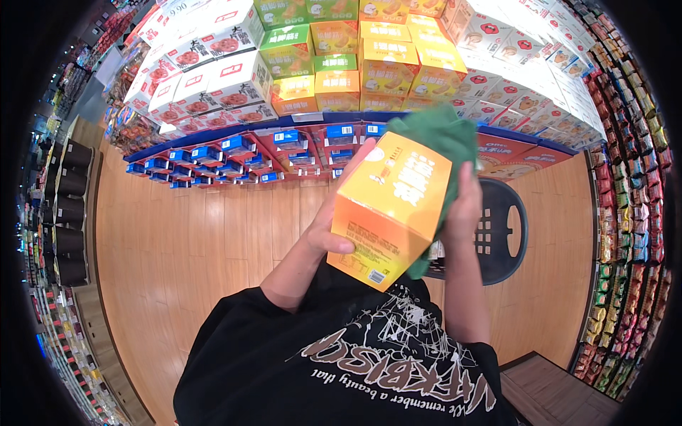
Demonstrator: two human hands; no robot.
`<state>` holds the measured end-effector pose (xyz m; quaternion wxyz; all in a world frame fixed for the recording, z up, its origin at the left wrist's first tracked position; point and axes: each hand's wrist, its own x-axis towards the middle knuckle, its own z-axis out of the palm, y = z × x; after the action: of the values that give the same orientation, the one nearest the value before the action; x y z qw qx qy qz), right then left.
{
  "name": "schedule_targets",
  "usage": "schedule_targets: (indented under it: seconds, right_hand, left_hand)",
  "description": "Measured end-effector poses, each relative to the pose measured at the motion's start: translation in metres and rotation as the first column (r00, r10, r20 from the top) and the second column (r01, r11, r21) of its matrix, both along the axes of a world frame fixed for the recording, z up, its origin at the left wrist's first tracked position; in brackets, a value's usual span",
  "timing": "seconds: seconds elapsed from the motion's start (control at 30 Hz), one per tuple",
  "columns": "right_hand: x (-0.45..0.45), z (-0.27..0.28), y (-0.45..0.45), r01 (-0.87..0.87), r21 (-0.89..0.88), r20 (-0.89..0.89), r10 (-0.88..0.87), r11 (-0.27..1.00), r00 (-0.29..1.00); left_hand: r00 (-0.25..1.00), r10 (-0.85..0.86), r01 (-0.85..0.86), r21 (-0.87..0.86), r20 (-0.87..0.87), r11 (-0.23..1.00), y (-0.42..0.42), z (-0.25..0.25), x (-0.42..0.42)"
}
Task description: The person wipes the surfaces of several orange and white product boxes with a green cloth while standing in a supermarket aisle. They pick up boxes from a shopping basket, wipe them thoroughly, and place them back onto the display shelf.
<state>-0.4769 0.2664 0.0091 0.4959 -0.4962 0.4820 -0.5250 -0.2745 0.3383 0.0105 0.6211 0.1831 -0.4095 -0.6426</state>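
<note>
A yellow-orange food carton point(394, 186) with printed writing and a barcode is tilted in front of my chest. My left hand point(330, 229) grips its left side, the thumb lying across the lower face. On the other side, my right hand point(462, 210) holds a green cloth point(442, 130) that lies along the carton's right and far faces. Part of the cloth hangs below the carton, and some of it is hidden behind. Beneath my right forearm is a dark plastic shopping basket point(501, 229), mostly covered by the arm and cloth.
Ahead, a display carries stacked yellow cartons point(389, 66), green cartons point(287, 50) and white cartons point(224, 85). Blue packs point(234, 145) hang on its front. Snack shelves point(628, 213) run along the right, and dark bins point(70, 213) line the left. A wooden platform point(559, 391) stands at lower right.
</note>
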Motion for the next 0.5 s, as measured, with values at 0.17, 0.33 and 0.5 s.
schedule_targets:
  seconds: [0.17, 0.33, 0.5]
  right_hand:
    - [-0.022, 0.053, -0.009, -0.325, -0.141, 0.048, 0.335, 0.935, 0.941]
    - [0.005, 0.067, -0.003, -0.727, -0.073, -0.394, 0.650, 0.683, 0.650]
    - [-0.005, 0.084, 0.030, -0.825, -0.176, -0.596, 0.609, 0.537, 0.524]
  left_hand:
    - [0.887, 0.141, -0.038, -0.235, 0.439, 0.971, -0.015, -0.021, 0.016]
    - [0.861, 0.120, -0.060, -0.135, 0.494, 0.989, -0.016, -0.034, 0.015]
    - [0.863, -0.012, 0.053, -0.067, 0.506, 0.996, -0.016, -0.061, 0.022]
